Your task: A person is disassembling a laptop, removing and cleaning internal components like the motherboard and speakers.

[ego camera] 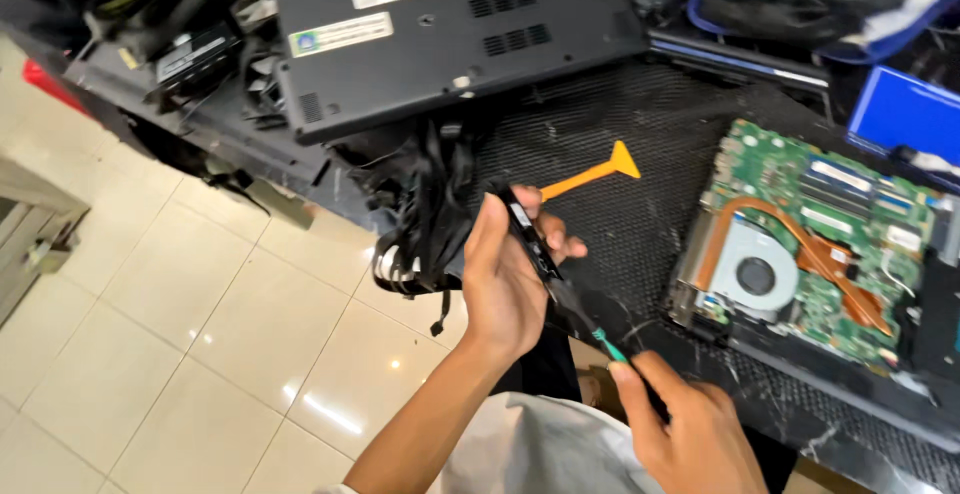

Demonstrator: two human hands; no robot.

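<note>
Right hand (pixel 690 434): nearest the camera, low in view, just below the near edge of the mesh mat; fingers (pixel 628 374) pinched shut on a thin teal-handled tool (pixel 607 345), tip angled up toward the black strip.
Left hand (pixel 505 274): raised over the mat's left near corner; fingers (pixel 558 246) wrapped around a long narrow black strip (pixel 530 239), thumb pressed along its left side; strip tilted, upper end away from the camera, lower end down toward the teal tool.
Black strip: in the left hand, above the left edge of the mat, its lower end close to the tool tip; touching or not, cannot tell.
Mesh mat (pixel 620 124): dark, spread over the worktop (pixel 800 424), serving as landmark for the rest.
Orange pry tool (pixel 595 176): flat on the mat, near its middle, triangular head pointing right, handle end partly hidden behind the left hand.
Circuit board (pixel 830 229): green, at the mat's right side, with a round fan and copper heat pipe, seated in a dark open casing.
Laptop base (pixel 450 34): dark, underside up, just beyond the mat's far left corner.
Black cable bundle (pixel 420 214): hanging off the mat's left edge, beside the left hand.
Tiled floor (pixel 200 334): pale, left of the mat and below worktop level.
</note>
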